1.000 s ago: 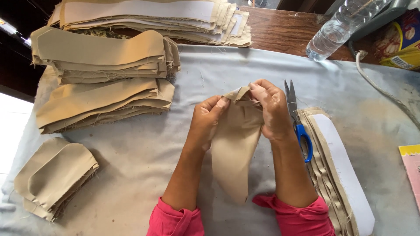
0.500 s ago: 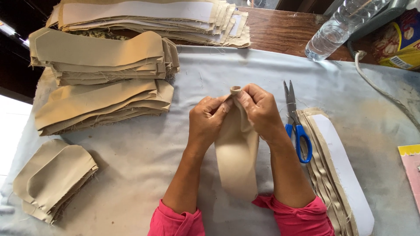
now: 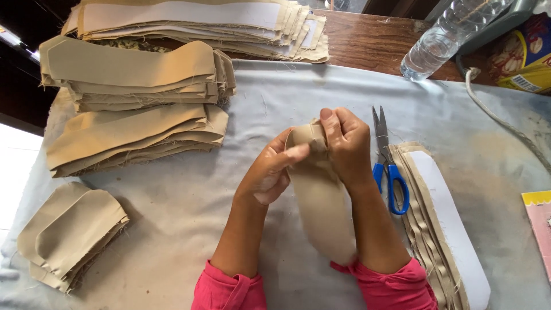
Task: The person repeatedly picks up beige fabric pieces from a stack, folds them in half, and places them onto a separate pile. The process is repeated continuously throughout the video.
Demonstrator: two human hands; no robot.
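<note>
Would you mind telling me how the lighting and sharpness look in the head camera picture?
Head view: soft, even daylight, sharp across the hands and the tan fabric piece; the lower left corner is blown out white, the upper left falls into deep shadow; the plastic bottle shows small highlights; the table edge bows slightly from the wide lens.

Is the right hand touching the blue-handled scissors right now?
Apart. In the head view the right hand grips the tan fabric piece, and a strip of grey cloth shows between it and the scissors.
</note>
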